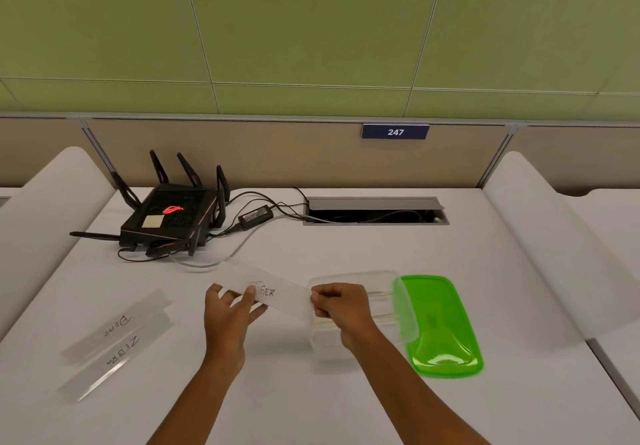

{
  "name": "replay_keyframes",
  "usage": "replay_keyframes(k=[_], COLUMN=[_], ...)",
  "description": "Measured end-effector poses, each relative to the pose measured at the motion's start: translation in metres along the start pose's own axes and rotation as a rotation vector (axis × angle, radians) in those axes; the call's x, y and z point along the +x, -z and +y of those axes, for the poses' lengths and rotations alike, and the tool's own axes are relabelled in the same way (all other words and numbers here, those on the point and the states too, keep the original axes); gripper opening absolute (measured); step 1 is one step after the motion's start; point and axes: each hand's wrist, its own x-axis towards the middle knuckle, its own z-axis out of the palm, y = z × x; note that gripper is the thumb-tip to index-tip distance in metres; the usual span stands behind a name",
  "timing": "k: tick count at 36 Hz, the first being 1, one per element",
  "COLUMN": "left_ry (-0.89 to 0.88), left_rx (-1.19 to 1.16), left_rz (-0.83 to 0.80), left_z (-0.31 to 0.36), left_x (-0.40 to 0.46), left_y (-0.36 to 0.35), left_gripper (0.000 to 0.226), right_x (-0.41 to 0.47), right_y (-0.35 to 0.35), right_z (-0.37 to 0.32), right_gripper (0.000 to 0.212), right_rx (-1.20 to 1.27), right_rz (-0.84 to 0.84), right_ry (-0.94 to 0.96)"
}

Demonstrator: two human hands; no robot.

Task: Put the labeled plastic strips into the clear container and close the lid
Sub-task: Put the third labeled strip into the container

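A clear plastic strip marked TIGER (277,291) is held above the white table by both hands. My left hand (228,309) pinches its left part with the thumb on top. My right hand (337,306) grips its right end, over the open clear container (360,280). Inside the container lie what look like other strips. The green lid (441,323) rests on the table, touching the container's right side. Two more strips lie flat at the left: one marked BEAR (119,325) and one marked ZEBRA (121,352).
A black router (166,217) with antennas, its power brick (255,216) and cables sit at the back left. An open cable hatch (375,210) is at the back centre. White dividers (540,233) flank the desk on both sides.
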Motion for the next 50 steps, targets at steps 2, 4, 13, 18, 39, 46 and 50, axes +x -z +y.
replay_keyframes(k=[2, 4, 13, 18, 39, 46, 50], left_ry=[0.014, 0.015, -0.063, -0.089, 0.366, 0.506, 0.523], left_rx=[0.009, 0.027, 0.266, 0.407, 0.660, 0.620, 0.599], left_rz=[0.027, 0.036, -0.017, -0.073, -0.186, -0.232, -0.296], left_z=[-0.001, -0.002, -0.006, -0.012, -0.043, -0.038, -0.037], left_x=[0.003, 0.005, -0.005, -0.015, -0.059, -0.064, -0.066], left_y=[0.001, 0.001, -0.031, -0.058, -0.105, -0.105, -0.108], left_gripper=[0.048, 0.041, 0.021, 0.019, 0.056, 0.053, 0.021], right_x=[0.003, 0.007, 0.018, 0.023, 0.039, 0.041, 0.040], right_y=[0.013, 0.026, 0.082, 0.113, 0.164, 0.161, 0.158], right_z=[-0.003, -0.006, -0.016, -0.021, 0.000, 0.008, 0.013], right_gripper=[0.012, 0.013, 0.015, 0.016, 0.033, 0.038, 0.042], right_rx=[-0.071, -0.139, -0.357, -0.461, -0.846, -0.892, -0.934], right_rz=[0.021, 0.048, 0.148, 0.220, 0.195, 0.147, 0.103], right_ry=[0.040, 0.094, 0.255, 0.307, 0.333, 0.267, 0.229])
